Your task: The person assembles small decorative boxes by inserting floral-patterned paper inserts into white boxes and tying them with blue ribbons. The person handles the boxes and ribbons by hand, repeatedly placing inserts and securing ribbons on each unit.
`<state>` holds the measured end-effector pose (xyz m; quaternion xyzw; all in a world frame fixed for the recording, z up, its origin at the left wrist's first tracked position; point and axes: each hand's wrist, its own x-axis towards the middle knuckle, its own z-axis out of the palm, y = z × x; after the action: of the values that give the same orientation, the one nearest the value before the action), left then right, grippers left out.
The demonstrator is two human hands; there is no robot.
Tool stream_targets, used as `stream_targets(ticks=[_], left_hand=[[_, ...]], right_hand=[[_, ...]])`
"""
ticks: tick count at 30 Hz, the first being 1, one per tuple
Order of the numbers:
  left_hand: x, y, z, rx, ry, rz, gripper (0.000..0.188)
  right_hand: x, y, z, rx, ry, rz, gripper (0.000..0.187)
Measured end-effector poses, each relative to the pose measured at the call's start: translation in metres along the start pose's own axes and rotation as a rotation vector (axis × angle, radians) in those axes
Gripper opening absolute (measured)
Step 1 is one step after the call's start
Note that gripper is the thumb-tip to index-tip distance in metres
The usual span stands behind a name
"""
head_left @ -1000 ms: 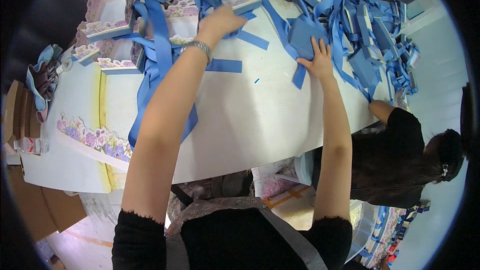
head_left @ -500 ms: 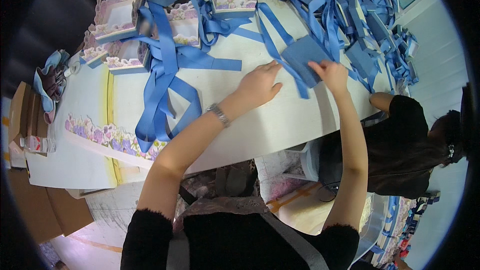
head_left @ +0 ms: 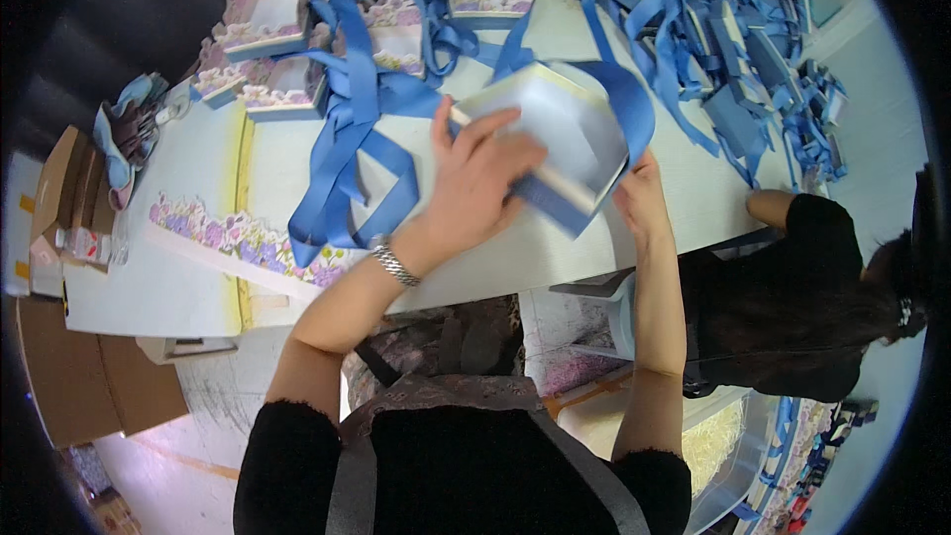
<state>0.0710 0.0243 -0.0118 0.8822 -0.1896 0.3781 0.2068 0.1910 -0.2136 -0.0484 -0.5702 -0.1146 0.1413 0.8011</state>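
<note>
A blue open box [head_left: 570,134] with a pale inside is tilted above the white table, its opening facing me. Across its near left wall lies my left hand [head_left: 475,178], slightly blurred, with the fingers over the rim. My right hand [head_left: 644,203] grips the box at its right corner; some of those fingers are hidden behind it. A wide blue ribbon [head_left: 637,104] loops from the box's far right side. Left of my left hand, more blue ribbon [head_left: 322,193] lies in loose coils on the table.
Boxes with floral edging [head_left: 272,15] stand at the back left. A floral paper strip [head_left: 238,250] lies at the near left. Blue boxes and ribbons form a pile [head_left: 733,54] at the far right. A person in black [head_left: 792,297] sits at the right.
The blue box has been lifted off the table and turned from its flat blue side to its open inside. Both hands now hold it, the left having moved onto its wall.
</note>
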Motion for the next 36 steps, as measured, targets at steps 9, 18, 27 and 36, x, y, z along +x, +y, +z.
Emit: stream_targets(ticks=[9,18,27,36], left_hand=[[-0.119,0.033,-0.031,0.169,-0.262,-0.046,0.047],[-0.235,-0.027,-0.148,0.902,-0.256,-0.982,0.058],[-0.275,-0.004,-0.168,0.084,0.428,-1.158,0.035],[-0.288,-0.059,-0.207,-0.247,0.864,-1.266,0.05]], right_hand=[[-0.009,0.074,0.075,-1.004,-0.079,-0.055,0.05],[-0.025,0.038,0.225,-0.929,-0.131,-0.74,0.046],[-0.045,0.172,0.438,-1.371,-1.049,-0.196,0.085],[0.011,0.146,0.412,-0.659,-1.226,0.225,0.026]])
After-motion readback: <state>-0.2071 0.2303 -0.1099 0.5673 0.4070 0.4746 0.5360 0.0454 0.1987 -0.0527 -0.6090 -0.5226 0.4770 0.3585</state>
